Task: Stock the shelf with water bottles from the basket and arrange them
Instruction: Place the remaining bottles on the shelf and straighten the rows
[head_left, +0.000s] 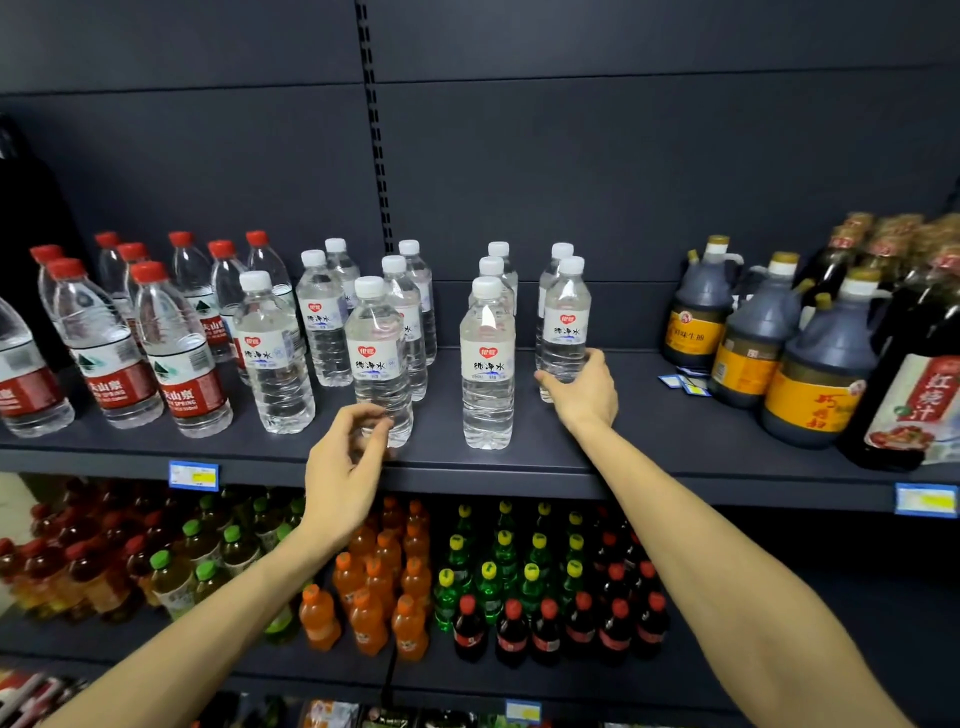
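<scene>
Several white-capped water bottles stand in rows on the dark shelf (519, 462). My right hand (582, 389) grips the lower part of the front bottle (565, 317) in the rightmost row. My left hand (345, 462) is at the base of another front bottle (378, 353), with curled fingers touching or nearly touching it; whether it holds the bottle is unclear. A third front bottle (487, 364) stands free between my two hands. No basket is in view.
Red-capped water bottles (179, 353) fill the shelf's left end. Dark sauce jugs (821, 374) stand at the right, with bare shelf between them and the water. Blue price tags (193, 475) sit on the shelf edge. Soft drink bottles (467, 582) crowd the shelf below.
</scene>
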